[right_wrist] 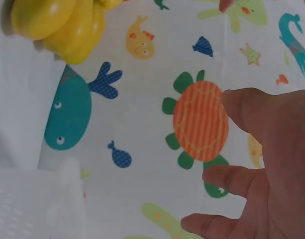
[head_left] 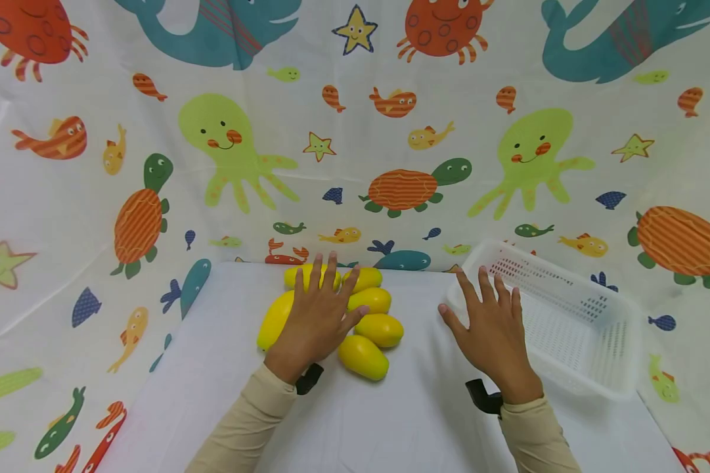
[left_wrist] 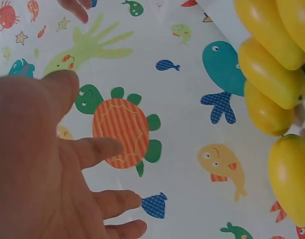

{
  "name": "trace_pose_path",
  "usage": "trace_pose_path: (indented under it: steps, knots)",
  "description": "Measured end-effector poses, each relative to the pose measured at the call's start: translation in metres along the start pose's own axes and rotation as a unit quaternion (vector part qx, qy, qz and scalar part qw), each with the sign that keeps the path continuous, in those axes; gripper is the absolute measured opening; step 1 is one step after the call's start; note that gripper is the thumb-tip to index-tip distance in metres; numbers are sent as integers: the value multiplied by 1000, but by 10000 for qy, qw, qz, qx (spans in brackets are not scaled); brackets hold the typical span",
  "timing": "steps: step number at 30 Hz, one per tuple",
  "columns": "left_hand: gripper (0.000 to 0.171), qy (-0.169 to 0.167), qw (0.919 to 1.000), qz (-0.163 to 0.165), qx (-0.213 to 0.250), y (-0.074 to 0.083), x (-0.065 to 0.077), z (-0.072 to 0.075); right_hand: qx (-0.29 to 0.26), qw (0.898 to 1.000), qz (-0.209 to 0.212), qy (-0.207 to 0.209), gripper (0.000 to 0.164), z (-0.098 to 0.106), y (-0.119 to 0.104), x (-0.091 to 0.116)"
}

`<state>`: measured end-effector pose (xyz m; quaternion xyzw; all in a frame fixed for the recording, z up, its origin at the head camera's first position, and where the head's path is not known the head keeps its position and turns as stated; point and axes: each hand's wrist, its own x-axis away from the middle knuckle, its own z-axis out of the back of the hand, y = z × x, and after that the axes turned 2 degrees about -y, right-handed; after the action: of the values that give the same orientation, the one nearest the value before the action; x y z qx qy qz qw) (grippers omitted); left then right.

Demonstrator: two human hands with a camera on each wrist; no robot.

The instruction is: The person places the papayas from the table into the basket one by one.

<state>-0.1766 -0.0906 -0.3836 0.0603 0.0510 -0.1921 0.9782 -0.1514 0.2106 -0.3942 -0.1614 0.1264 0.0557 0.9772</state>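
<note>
Several yellow mangoes (head_left: 379, 330) lie in a cluster on the white table, left of the middle. Over this cluster my left hand (head_left: 319, 312) is held with fingers spread, hiding part of the fruit behind it. My right hand (head_left: 493, 332), also spread and holding nothing, is near the left side of a white plastic basket (head_left: 550, 328). The left wrist view has mangoes (left_wrist: 289, 174) along its right edge, apart from the fingers. In the right wrist view, mangoes (right_wrist: 43, 20) show at top left and the basket (right_wrist: 23, 209) at bottom left.
A white cloth (head_left: 343, 223) printed with sea animals hangs behind the table and along its sides. The basket has perforated walls and sits at the table's right, angled. Bare white tabletop (head_left: 416, 420) shows between the two forearms. Each wrist carries a black mount (head_left: 483, 397).
</note>
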Motion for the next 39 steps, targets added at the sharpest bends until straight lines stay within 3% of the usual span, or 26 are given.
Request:
trace_pose_path:
  steps: [8,16,24,31,39]
  knots:
    - [75,-45,9991,219,359,-21,6,-9,16,9999,-102,135,74,-3,16,2]
    - [71,193,9961,391,762,-42,13,-18,17,9997,-204,141,76,-6,32,5]
    - [70,448,9934,332,1006,-66,18,-32,-31,9997,-138,209,77,-12,48,8]
    - [68,287,9849,591,1600,-89,22,-49,-155,9993,99,314,78,-19,66,9]
    - [63,295,9775,834,1915,-107,25,-62,-306,9987,306,282,72,-26,83,13]
